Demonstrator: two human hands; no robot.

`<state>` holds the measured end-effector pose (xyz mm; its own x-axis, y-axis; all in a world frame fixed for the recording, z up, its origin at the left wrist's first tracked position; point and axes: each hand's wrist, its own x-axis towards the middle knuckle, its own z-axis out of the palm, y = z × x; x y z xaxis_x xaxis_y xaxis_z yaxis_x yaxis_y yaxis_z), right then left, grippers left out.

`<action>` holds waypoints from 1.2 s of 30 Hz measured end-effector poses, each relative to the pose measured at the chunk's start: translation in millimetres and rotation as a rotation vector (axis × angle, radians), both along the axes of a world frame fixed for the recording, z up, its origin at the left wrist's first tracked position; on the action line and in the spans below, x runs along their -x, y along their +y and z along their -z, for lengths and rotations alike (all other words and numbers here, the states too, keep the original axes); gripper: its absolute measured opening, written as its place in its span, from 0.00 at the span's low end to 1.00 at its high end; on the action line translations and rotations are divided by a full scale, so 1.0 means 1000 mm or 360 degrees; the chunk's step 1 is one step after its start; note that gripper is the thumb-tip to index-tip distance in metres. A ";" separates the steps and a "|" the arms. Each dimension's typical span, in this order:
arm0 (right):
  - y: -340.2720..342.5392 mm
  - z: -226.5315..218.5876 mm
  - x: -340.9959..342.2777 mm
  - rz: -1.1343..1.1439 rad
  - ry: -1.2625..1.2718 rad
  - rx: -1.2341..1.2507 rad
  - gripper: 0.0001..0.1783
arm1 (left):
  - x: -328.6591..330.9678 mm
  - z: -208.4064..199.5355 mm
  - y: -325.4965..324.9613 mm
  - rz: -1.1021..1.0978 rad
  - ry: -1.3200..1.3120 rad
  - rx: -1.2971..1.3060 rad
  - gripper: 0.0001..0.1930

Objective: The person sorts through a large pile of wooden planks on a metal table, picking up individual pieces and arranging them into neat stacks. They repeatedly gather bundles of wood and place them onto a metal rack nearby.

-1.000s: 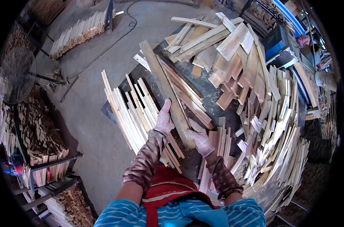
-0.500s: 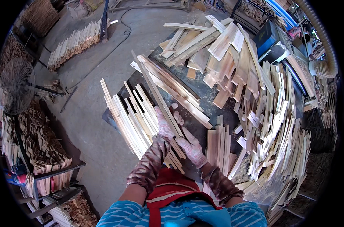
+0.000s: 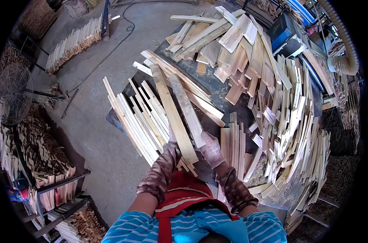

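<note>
Two flat wooden strips are spread apart in front of me with their broad faces up. My left hand [image 3: 172, 138], in a pale knitted glove, grips the yellowish strip [image 3: 172, 117] near its lower end; that strip partly hides the fingers. Gloved likewise, my right hand [image 3: 211, 150] is closed on the lower end of the greyer strip [image 3: 187, 108]. Beneath and to the left lies a row of narrow pale strips [image 3: 129, 123]. Behind the held pieces rests a slanting stack of longer strips [image 3: 204, 106]. A short upright bundle [image 3: 232, 139] lies beside my right hand.
A loose heap of boards [image 3: 232, 48] covers the table's far side, and a long pile of strips [image 3: 293, 125] fills the right. A blue-topped machine [image 3: 280, 34] and a ribbed hose [image 3: 350, 48] stand beyond. On the left are a fan [image 3: 13, 93] and racked wood [image 3: 46, 150].
The held strips, close together and edge-on before, are now fanned apart with their faces up. My right hand has moved slightly right and up with its strip.
</note>
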<state>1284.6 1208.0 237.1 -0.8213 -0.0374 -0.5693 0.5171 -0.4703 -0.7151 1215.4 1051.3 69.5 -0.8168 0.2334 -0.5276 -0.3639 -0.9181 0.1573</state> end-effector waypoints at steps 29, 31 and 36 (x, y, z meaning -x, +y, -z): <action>-0.037 -0.061 -0.037 -0.1523 0.0976 -0.2141 0.42 | -0.012 -0.101 -0.011 -0.0221 0.0207 -0.0476 0.33; -0.039 -0.056 -0.045 -0.1429 0.0875 -0.2119 0.43 | -0.013 -0.100 -0.010 -0.0196 0.0276 -0.0542 0.33; -0.044 -0.046 -0.058 -0.1040 0.0845 -0.2076 0.43 | -0.010 -0.101 -0.005 -0.0256 0.0271 -0.0481 0.34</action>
